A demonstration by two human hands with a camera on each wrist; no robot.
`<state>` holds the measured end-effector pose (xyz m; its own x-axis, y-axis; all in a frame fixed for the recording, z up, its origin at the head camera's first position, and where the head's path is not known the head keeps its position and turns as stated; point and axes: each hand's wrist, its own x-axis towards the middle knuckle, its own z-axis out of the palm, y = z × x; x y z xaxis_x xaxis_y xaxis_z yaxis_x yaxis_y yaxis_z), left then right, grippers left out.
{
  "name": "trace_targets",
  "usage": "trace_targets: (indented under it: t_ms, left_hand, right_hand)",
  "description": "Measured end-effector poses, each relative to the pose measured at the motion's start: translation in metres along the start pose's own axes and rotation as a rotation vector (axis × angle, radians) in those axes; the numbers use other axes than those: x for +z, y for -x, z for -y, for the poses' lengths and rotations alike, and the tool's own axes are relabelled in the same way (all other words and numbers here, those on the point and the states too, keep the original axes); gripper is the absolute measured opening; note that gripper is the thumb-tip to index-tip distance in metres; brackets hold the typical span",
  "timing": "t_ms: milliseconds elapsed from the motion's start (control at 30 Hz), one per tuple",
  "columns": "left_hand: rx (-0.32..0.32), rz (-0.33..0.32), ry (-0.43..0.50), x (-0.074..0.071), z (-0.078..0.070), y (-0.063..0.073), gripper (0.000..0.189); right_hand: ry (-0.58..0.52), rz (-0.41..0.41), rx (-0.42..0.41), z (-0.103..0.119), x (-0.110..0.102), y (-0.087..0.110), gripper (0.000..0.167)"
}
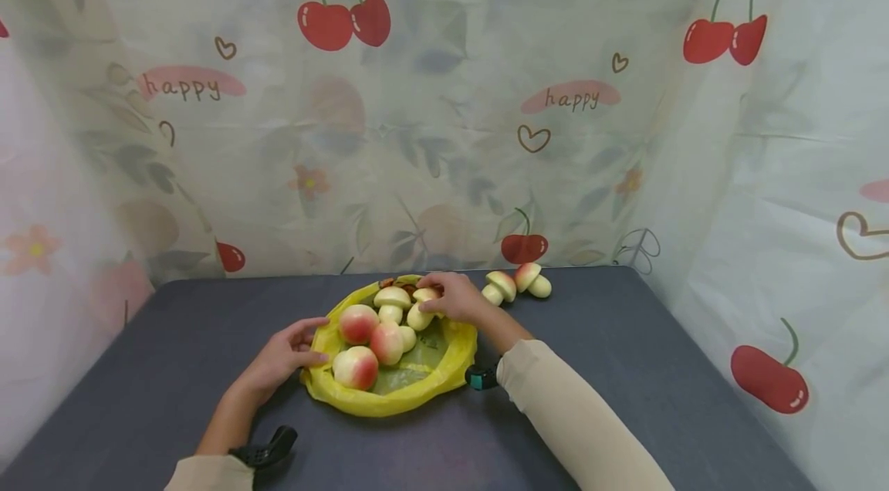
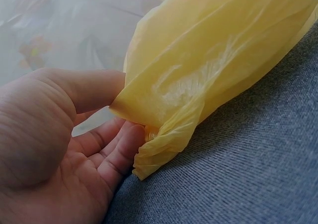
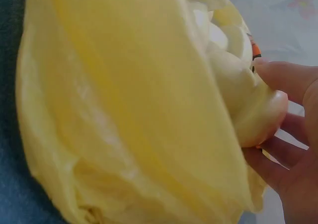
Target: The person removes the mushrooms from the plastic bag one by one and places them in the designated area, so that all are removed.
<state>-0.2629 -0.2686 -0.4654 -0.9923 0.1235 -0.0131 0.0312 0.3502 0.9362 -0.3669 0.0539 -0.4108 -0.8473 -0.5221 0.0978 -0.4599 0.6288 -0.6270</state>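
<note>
Head view: the left grip [image 1: 286, 352] pinches the edge of an open yellow bag [image 1: 368, 404] on the dark surface [image 1: 208, 352]. The bag looks thin, soft and light, and might rip, so its folded rim seems best to hold. Just right of this grip, inside the bag, sit two round toys [image 1: 359, 323], maybe mushrooms too, then two toy mushrooms [image 1: 392, 302]. Next, also in the bag, the held mushroom [image 1: 419, 319] is pinched by the right grip [image 1: 454, 299]. It looks light, smooth and maybe slippery; its round cap seems good to hold. Just right of this grip lie two loose mushrooms [image 1: 532, 280], which only this view shows. The left wrist view shows the crinkled plastic up close. The right wrist view shows the thumb above the held mushroom and fingers below.
</note>
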Motion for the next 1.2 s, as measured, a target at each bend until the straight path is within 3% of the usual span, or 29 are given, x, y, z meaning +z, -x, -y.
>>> trace_targets:
  t_ms: [333,567,800,1200]
  left_hand:
    - [-0.003,-0.002,-0.011,0.002,0.001,0.001,0.069]
    - [-0.014,-0.005,-0.011,0.002,0.000,0.002,0.071]
    - [-0.012,-0.011,-0.023,0.003,-0.002,0.001,0.069]
    - [-0.013,-0.005,-0.008,0.003,-0.003,0.002,0.068]
  right_hand:
    - [-0.015,-0.029,-0.057,0.001,-0.006,0.021,0.043]
    - [-0.039,-0.104,-0.145,0.001,-0.009,0.036,0.040]
    - [-0.138,-0.161,-0.142,-0.004,-0.012,0.050,0.041]
    - [-0.205,-0.377,-0.173,-0.022,-0.016,0.076,0.037]
